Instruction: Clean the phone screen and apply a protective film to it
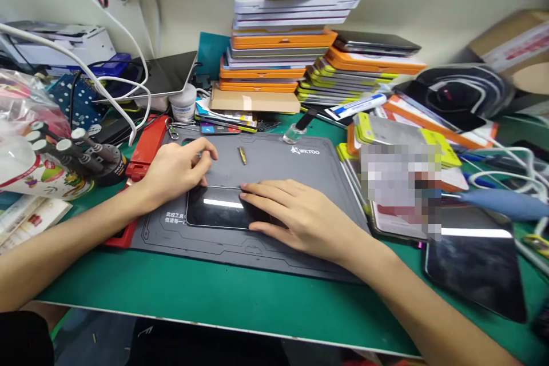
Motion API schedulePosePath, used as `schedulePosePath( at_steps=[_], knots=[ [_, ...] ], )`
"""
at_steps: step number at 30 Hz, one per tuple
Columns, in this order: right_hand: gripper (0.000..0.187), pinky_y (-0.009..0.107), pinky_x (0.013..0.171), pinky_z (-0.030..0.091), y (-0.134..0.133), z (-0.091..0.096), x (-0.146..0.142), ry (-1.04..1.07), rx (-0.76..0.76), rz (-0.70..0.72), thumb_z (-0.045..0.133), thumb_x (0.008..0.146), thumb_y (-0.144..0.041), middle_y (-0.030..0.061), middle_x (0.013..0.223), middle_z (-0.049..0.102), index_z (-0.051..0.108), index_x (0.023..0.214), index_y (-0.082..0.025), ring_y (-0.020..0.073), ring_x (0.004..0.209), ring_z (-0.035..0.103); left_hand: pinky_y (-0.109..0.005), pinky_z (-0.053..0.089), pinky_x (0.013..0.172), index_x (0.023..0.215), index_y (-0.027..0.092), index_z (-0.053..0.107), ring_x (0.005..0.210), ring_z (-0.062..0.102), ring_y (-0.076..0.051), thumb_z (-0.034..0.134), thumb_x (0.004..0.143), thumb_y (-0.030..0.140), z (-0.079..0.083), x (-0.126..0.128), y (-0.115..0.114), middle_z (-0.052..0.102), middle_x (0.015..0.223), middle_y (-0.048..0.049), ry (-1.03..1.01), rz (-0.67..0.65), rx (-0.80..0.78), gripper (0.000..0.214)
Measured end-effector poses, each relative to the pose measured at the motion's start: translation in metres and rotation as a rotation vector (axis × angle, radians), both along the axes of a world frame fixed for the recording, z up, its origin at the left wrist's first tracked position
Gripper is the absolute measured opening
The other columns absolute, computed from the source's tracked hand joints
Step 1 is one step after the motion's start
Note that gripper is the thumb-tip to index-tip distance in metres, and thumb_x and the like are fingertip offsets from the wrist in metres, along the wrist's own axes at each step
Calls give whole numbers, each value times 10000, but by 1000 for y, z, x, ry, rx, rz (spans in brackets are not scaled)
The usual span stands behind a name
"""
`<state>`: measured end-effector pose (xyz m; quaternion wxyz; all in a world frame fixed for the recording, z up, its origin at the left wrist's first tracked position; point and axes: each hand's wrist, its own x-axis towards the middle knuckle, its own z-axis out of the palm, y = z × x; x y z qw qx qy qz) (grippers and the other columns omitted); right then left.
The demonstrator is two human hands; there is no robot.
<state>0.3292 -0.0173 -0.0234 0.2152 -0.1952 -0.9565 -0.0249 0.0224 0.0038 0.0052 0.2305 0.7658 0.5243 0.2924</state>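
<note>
A black smartphone (214, 206) lies flat, screen up, on the grey work mat (283, 154), a bright reflection across its glass. My right hand (295, 211) spans the phone's right end, thumb at the near edge and fingers over the screen and far edge, holding it. At the phone's far left corner is my left hand (180, 168), its fingers curled together; whatever they may pinch is too small or hidden to name. Beyond the phone, a small brass-coloured piece (242, 155) rests on the mat.
A small glass bottle with a black cap (298, 127) stands at the mat's far edge. Stacked orange and yellow-green boxes (274, 40) rise behind. Left are a red tool (146, 148) and a screwdriver holder (107, 166); right, another dark-screened device (476, 269) on the green table (257, 297).
</note>
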Motion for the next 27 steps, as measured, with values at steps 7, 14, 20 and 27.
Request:
schedulePosePath(
  at_steps=[7,14,20,27],
  knots=[
    [286,442,970,746,-9,14,9,-30,67,15,710,1161,-271,190,1391,874,836,1335,-82,327,1192,892,-273,452,587,1105,236,805,529,714,-137,557,1037,238,-10,-7,7,769,607,74,124,-179,233,257],
    [254,425,925,751,-15,10,3,-5,147,21,724,1112,-193,191,1331,892,868,1291,-86,332,1160,902,-284,424,574,974,235,864,541,692,-136,545,1134,388,1,-22,-1,818,691,6,249,-313,307,389],
    [249,403,820,747,-25,14,-5,-55,294,11,658,1122,-114,225,1280,896,883,1198,-37,330,1115,908,-271,619,734,957,302,924,755,844,-179,518,1135,523,17,-37,-15,919,920,-8,164,-186,16,495],
    [210,398,744,721,-26,15,-6,-56,327,1,702,1112,-109,244,1249,897,890,1171,-36,338,1069,911,-424,707,1090,1268,357,919,1175,895,-317,829,965,741,14,-53,-24,900,1300,-56,284,-436,80,497]
  ],
)
